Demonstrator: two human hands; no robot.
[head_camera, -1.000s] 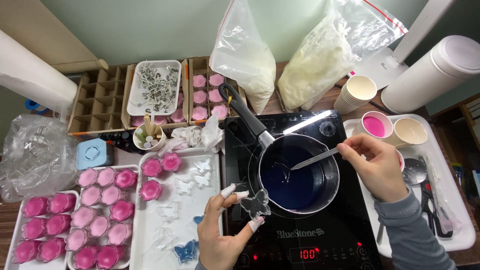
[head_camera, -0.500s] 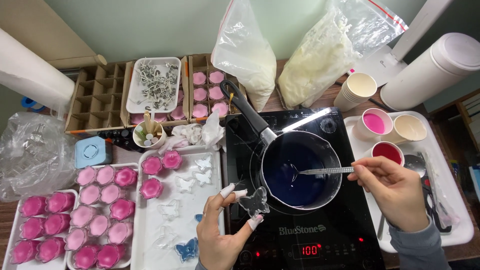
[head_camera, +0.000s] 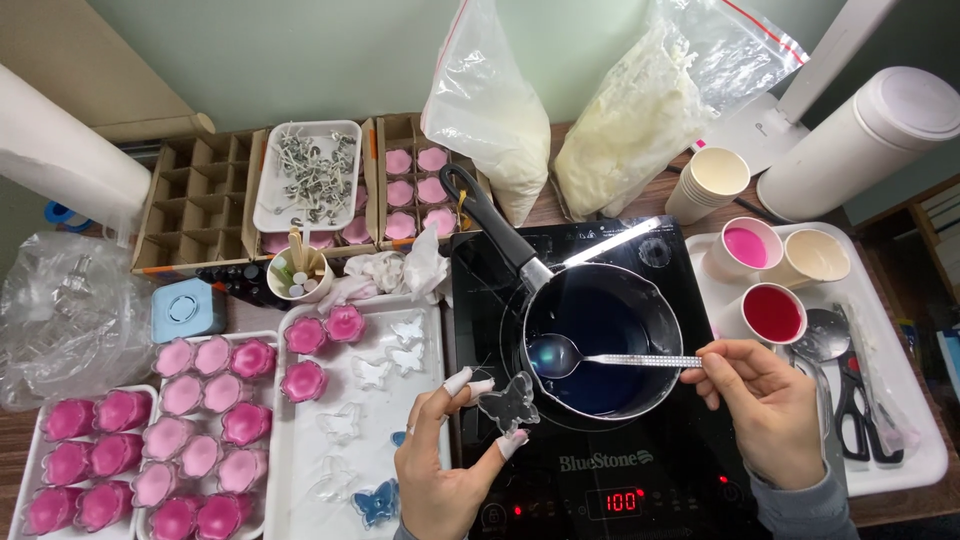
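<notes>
Our left hand (head_camera: 445, 470) pinches a clear butterfly mold (head_camera: 510, 403) by its edges beside the saucepan (head_camera: 603, 340): light, thin, probably bendy. Right hand (head_camera: 765, 400) grips the spoon (head_camera: 600, 358) handle's end, bowl over blue liquid.

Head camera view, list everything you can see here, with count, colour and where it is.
Saucepan: one, black, dark blue liquid inside, on the cooktop.
Induction cooktop: one, black, centre.
Spoon: one, silver, over the saucepan.
Butterfly mould: one, clear, beside the saucepan.
Flower candles: many, pink, trays at left.
White tray: one, with clear and blue butterfly moulds.
Wick holders: a heap, silver, white dish at back.
Plastic bags: two, white flakes, back.
Paper cups: several, pink, red, cream contents, right tray.
Scissors: one, black, right tray.
Left hand: holds the mould.
Right hand: holds the spoon.
</notes>
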